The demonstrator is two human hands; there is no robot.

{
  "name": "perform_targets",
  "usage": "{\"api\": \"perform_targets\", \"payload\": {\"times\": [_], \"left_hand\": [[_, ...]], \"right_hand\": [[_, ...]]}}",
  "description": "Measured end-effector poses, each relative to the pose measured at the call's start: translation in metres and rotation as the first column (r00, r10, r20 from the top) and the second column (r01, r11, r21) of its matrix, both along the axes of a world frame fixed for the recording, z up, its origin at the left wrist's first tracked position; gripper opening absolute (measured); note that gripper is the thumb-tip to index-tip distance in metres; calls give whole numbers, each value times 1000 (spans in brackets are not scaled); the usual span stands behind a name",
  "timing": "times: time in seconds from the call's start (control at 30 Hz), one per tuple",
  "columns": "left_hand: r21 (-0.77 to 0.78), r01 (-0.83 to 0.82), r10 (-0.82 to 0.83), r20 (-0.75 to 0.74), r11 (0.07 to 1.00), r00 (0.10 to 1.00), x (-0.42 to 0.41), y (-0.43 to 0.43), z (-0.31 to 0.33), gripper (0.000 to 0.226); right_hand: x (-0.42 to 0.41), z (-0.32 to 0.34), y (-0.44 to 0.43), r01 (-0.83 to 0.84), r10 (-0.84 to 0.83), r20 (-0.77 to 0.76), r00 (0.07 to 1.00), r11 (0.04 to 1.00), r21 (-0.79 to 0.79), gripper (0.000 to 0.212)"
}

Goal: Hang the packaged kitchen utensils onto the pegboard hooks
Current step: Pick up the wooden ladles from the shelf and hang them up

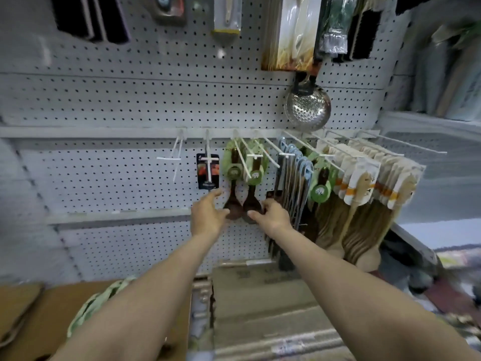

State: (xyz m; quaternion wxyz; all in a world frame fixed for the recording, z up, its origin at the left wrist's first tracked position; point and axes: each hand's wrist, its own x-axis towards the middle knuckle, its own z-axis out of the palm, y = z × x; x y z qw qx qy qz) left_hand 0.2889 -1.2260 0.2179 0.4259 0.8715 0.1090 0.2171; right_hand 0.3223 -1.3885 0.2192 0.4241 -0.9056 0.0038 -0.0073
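Two dark brown wooden spoons on green oval cards [240, 178] are hung side by side on white wire pegboard hooks [244, 155]. They are judged light and stiff, the cards bendable; the handle is best gripped. The left hand [208, 214] is spread beside one bowl, while the right hand [273, 217] is loosely curled at the other, nothing visibly pinched.

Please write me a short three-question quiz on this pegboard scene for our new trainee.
1. True or false: the leftmost hook carries a package.
2. What hangs highest on the right? A) metal skimmer B) whisk C) grater
3. Fill in: the left hand and right hand reach the bowls of two dark ____ on green cards.

Key: 1. False, it is bare. 2. A. 3. spoons.
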Motion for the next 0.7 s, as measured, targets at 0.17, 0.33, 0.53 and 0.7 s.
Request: {"api": "perform_targets", "payload": {"times": [0.17,0.33,0.53,0.7], "left_hand": [[397,-54,109,-117,916,987,-92,43,6,59],[515,-139,259,-168,846,951,-162,88,24,63],[535,-204,332,-153,820,931,-203,161,33,61],[515,-211,349,-187,831,918,-208,240,24,61]], "right_hand": [[-69,18,26,-237,323,129,937,864,-443,52],[-121,41,79,-315,446,156,881,801,-509,54],[-149,50,164,-370,510,159,845,774,-514,60],[-146,42,246,-408,527,151,837,782,-471,59]]}}
